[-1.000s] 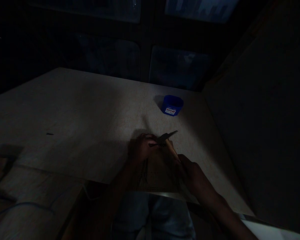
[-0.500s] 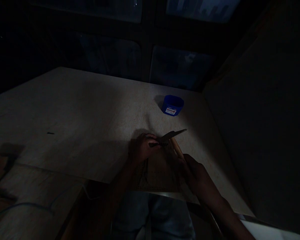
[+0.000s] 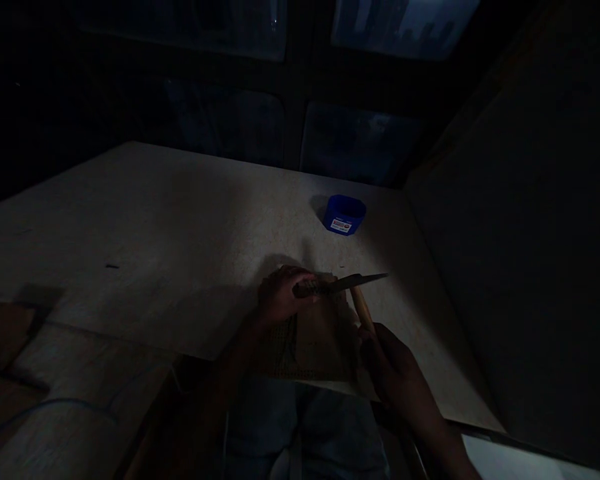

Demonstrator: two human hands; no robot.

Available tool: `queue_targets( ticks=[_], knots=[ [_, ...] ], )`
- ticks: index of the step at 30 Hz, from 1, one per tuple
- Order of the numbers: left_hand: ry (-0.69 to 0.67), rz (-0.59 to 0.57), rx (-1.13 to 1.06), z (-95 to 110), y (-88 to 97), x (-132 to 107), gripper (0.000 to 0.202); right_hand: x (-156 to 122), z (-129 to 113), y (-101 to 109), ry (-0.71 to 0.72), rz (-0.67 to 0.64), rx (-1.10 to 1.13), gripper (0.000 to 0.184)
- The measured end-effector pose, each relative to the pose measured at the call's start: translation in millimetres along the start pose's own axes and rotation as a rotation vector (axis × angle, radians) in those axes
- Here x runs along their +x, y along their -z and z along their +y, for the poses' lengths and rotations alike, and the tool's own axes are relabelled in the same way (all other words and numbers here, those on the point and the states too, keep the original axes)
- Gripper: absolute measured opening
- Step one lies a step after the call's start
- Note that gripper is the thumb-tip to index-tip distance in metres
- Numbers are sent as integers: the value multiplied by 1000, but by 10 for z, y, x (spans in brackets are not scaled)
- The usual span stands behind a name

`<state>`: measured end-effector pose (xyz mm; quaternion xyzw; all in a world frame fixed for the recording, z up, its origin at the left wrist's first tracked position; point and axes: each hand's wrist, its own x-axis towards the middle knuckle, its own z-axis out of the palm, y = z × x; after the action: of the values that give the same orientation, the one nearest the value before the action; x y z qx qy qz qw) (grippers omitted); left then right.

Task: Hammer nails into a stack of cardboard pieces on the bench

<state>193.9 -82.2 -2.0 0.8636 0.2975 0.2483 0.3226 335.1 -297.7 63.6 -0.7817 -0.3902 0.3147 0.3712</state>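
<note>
In the dim head view, my left hand (image 3: 286, 293) is closed around the dark handle of a knife (image 3: 356, 282). Its blade points right and tilts slightly upward. My right hand (image 3: 394, 360) grips a light wooden stick (image 3: 362, 309), whose upper end meets or passes just under the blade; whether they touch I cannot tell. Beneath both hands a piece of cardboard (image 3: 321, 340) with dark print lies at the table's near edge, over my lap.
A blue plastic tub (image 3: 344, 217) with a white label stands farther back on the pale table (image 3: 205, 220). A small dark piece (image 3: 112, 267) lies to the left. Cardboard pieces (image 3: 7, 330) and a thin cable (image 3: 65, 401) are at lower left. A wall rises at right, with windows behind.
The knife and the stick's top have shifted slightly right and down in view, and the blade lies flatter. Both hands keep their hold. The camera has tilted a little.
</note>
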Motion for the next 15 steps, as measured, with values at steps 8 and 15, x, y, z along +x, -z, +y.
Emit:
queue_targets(
  ticks=[8,15],
  knots=[
    [54,386,-20,-434,692,-324,34,-141,117,-30,16,46,51,57],
    [798,954,61,-1256,1534,-792,27,-294,268,-101,-63,13,123,60]
  ],
)
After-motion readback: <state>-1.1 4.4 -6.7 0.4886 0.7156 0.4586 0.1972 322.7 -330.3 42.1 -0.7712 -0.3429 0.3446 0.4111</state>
